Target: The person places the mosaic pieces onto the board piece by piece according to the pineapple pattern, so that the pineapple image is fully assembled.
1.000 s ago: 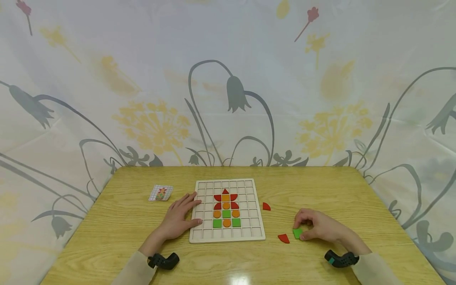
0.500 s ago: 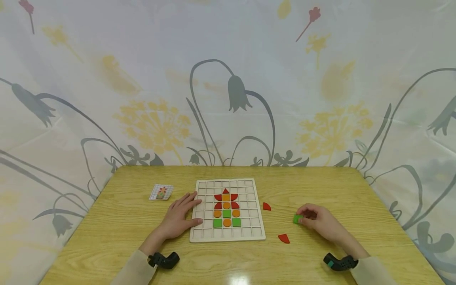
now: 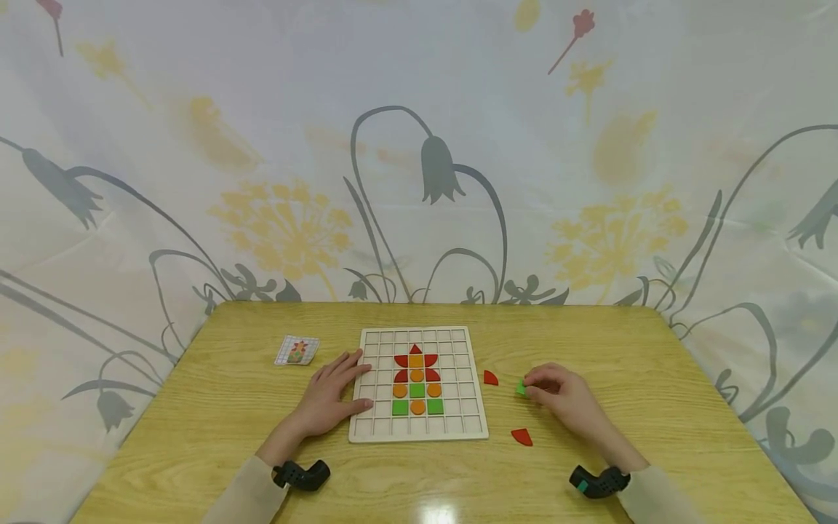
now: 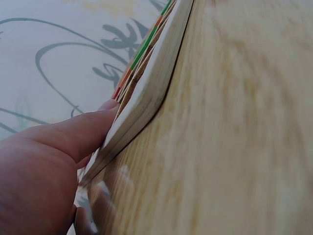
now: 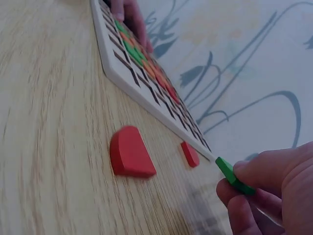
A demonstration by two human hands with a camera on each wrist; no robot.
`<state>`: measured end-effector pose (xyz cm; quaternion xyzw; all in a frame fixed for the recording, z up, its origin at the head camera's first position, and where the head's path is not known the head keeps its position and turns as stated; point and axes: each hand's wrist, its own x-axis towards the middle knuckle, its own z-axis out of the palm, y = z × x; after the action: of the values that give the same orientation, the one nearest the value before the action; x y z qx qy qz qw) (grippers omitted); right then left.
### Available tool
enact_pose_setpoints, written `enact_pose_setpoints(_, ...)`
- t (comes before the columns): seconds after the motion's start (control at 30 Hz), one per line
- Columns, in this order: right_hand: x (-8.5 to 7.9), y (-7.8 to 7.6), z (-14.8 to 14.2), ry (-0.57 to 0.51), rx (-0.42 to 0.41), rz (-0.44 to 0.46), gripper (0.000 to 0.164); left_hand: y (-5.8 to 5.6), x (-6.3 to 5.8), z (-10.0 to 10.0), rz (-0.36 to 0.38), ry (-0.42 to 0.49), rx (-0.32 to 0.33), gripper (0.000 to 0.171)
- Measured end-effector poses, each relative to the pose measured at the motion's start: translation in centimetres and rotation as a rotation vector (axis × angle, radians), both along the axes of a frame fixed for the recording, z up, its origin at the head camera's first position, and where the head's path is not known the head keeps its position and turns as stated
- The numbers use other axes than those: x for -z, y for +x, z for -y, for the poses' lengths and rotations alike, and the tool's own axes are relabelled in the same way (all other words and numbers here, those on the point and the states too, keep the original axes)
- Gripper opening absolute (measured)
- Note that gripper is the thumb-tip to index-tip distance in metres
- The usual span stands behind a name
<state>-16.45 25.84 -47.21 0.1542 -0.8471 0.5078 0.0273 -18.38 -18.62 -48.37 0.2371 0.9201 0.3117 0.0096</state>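
A white grid board [image 3: 458, 429] bears red, orange and green tiles set in a flower-like pattern. My left hand [image 3: 330, 397] rests on the board's left edge, fingers spread and straight; the left wrist view has the thumb [image 4: 93, 129] lying over the rim. Between thumb and fingers my right hand [image 3: 566, 400] pinches a green square tile [image 5: 232, 176], to the right of the board. Two loose red quarter-circle tiles lie on the wood: one [image 3: 490, 378] beside the board's right edge, the other [image 3: 521, 437] nearer the front.
A small card [image 3: 297, 350] printed with a similar coloured pattern lies on the table [image 3: 229, 407], left of the board. A pale curtain [image 3: 419, 145] with flower prints hangs behind the table. Each wrist wears a black device [image 3: 301, 475].
My right hand has lifted the green square tile away from near the front red tile, moving it back and then left toward the board. The left hand stays put.
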Motion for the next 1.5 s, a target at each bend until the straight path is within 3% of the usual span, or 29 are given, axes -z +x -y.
enact_pose_setpoints(0.2, 0.1, -0.3, 3.1, -0.022, -0.078, 0.035, 0.016, -0.1, 0.1, 0.0, 0.0, -0.004, 0.0, 0.064)
enact_pose_setpoints(0.6, 0.6, 0.1, 10.1, 0.012, -0.294, -0.021, 0.011, 0.0, -0.1, -0.1, -0.001, -0.005, -0.001, 0.064)
enact_pose_setpoints(0.83, 0.8, 0.5, 13.1, 0.111, -0.38, -0.072, 0.011, -0.1, -0.1, -0.1, -0.001, -0.003, -0.002, 0.064)
enact_pose_setpoints(1.17, 0.6, 0.9, 14.5, 0.207, -0.4, -0.142, 0.01, 0.0, 0.2, 0.0, -0.011, -0.012, -0.006, 0.064)
enact_pose_setpoints(1.5, 0.7, 1.0, 14.7, 0.2, -0.411, -0.165, 0.006, -0.1, 0.3, 0.0, -0.003, -0.018, -0.011, 0.064)
